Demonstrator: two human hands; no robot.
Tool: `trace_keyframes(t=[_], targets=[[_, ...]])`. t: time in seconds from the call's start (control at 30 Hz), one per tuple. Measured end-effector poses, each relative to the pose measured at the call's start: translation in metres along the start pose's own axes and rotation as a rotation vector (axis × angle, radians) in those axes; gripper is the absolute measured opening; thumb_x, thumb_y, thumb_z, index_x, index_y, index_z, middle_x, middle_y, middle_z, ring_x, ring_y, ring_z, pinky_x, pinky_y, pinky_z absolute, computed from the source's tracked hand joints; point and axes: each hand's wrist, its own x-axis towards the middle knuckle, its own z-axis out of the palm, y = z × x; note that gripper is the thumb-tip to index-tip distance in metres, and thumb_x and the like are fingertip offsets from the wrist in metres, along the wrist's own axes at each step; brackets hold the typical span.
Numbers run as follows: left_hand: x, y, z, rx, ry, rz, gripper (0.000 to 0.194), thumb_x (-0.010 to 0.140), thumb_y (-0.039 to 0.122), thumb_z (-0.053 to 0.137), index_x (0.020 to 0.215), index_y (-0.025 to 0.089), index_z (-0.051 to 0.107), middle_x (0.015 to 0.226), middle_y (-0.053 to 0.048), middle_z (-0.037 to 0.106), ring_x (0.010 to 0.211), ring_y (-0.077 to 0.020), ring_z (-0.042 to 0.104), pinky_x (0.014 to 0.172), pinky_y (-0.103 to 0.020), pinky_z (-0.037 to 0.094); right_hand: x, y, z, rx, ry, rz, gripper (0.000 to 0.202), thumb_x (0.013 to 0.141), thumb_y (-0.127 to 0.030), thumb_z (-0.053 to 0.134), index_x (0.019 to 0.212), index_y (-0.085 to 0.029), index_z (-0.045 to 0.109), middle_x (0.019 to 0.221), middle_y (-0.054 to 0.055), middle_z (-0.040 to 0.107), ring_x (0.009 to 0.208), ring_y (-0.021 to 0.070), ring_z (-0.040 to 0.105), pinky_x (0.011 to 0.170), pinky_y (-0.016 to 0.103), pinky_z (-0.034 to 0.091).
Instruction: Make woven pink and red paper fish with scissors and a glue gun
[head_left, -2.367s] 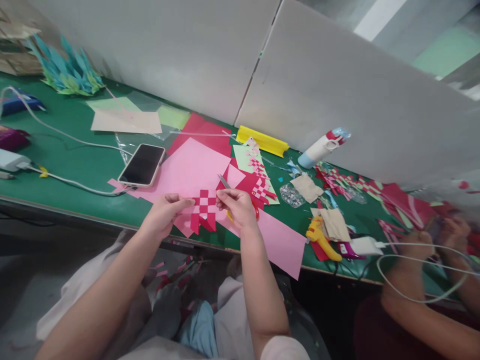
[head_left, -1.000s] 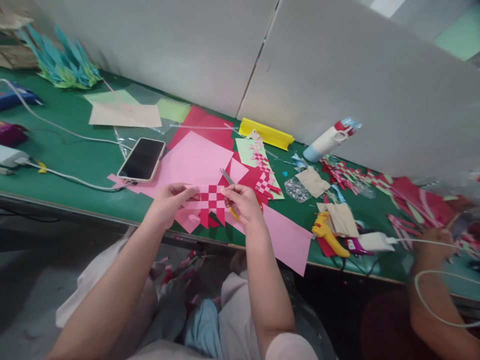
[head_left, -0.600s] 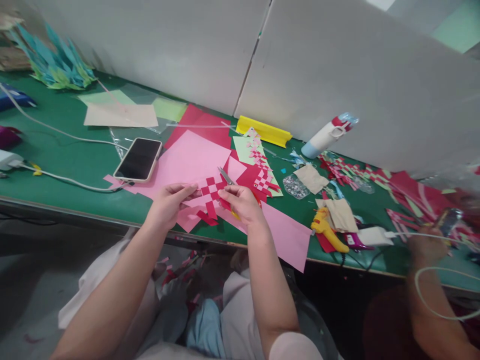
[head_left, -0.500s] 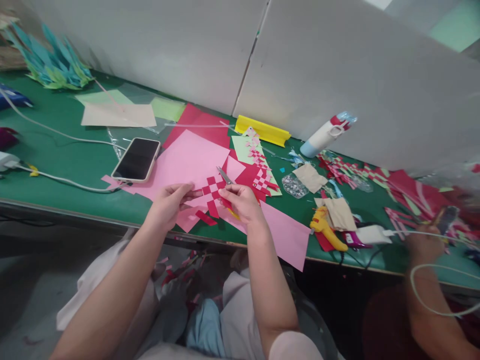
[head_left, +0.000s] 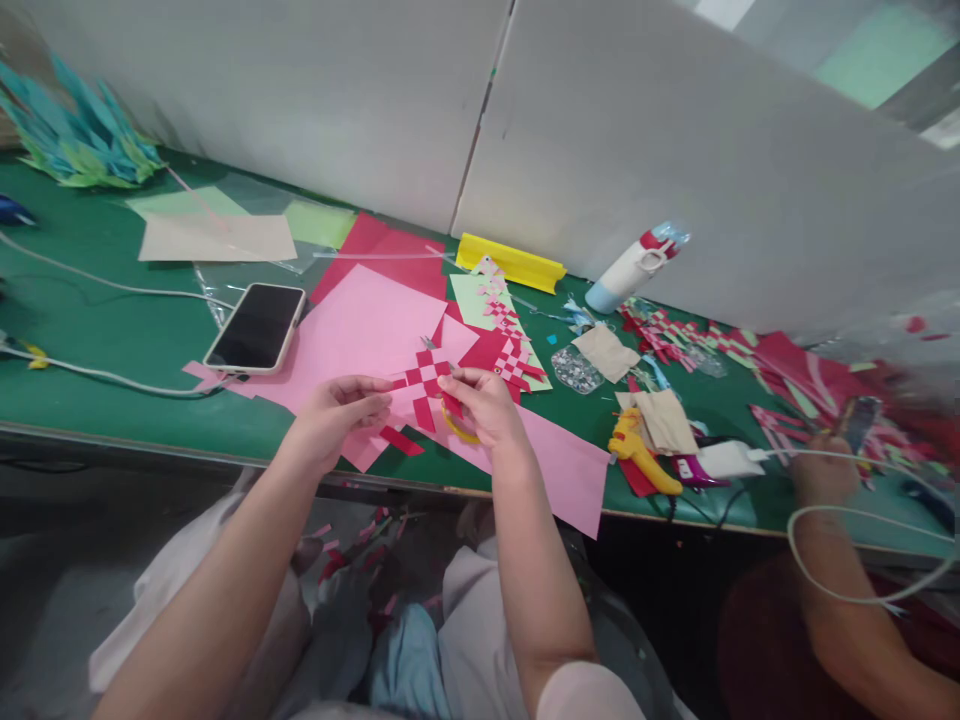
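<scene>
A woven red and pink paper piece [head_left: 426, 378] is stretched between my two hands, above pink paper sheets [head_left: 367, 315]. My left hand [head_left: 352, 410] pinches the strips at its left end. The fingers of my right hand [head_left: 480, 400] are closed on its right side. Scissors with a yellow handle [head_left: 459, 428] are by my right hand, partly hidden by the woven piece; their tips show just above it. A loose red strip [head_left: 402, 441] rests below the piece, near the table's front edge.
A phone [head_left: 256, 328] lies left of the pink sheets. To the right are woven fish shapes [head_left: 511, 362], a bag of beads [head_left: 576, 369], a yellow glue gun [head_left: 645, 455] and a bottle [head_left: 636, 266]. Another person's hand [head_left: 825, 470] is at the far right.
My left hand has shifted slightly left and down, and the woven piece now lies flatter across both hands. The scissors' blades are more covered than before. The whole view has turned slightly right.
</scene>
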Motion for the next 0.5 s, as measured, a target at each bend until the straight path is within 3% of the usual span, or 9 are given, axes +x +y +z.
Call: trace_keyframes(t=[0.2,0.3,0.37,0.5], targets=[[0.0006,0.0001,0.0027,0.018,-0.011,-0.025,0.04,0.049,0.03,0.089,0.08,0.013,0.071,0.065,-0.001,0.067,0.054,-0.0096,0.063,0.053,-0.019,0.05,-0.0005,-0.0015,-0.0017,0.004,-0.02,0.025,0.028,0.055,-0.036,0.087,0.065,-0.019,0.068,0.062,-0.003,0.061,0.058,0.0093,0.059,0.06,0.024,0.053],[0.0011,-0.0012,0.0039,0.052,-0.019,-0.071,0.038,0.05,0.032,0.089,0.078,0.014,0.071,0.073,-0.003,0.071,0.062,-0.0123,0.068,0.058,-0.02,0.053,-0.002,-0.0025,-0.0018,0.002,-0.025,0.057,0.028,0.054,-0.035,0.087,0.068,-0.019,0.069,0.063,-0.003,0.062,0.059,0.0094,0.061,0.062,0.024,0.053],[0.001,-0.0026,0.0043,0.09,-0.048,-0.089,0.035,0.052,0.035,0.089,0.075,0.014,0.072,0.075,-0.005,0.073,0.067,-0.0146,0.069,0.062,-0.021,0.053,-0.0032,-0.0024,-0.0015,-0.024,-0.042,0.074,0.028,0.056,-0.035,0.087,0.069,-0.018,0.07,0.062,-0.003,0.061,0.058,0.009,0.06,0.062,0.023,0.053],[0.0001,-0.0056,0.0036,0.192,-0.132,-0.079,0.032,0.057,0.04,0.087,0.068,0.013,0.075,0.064,-0.006,0.071,0.058,-0.0114,0.063,0.057,-0.019,0.049,-0.0054,-0.0013,0.0008,-0.081,-0.132,0.045,0.025,0.061,-0.036,0.085,0.07,-0.017,0.07,0.06,-0.004,0.06,0.054,0.006,0.055,0.058,0.02,0.049]])
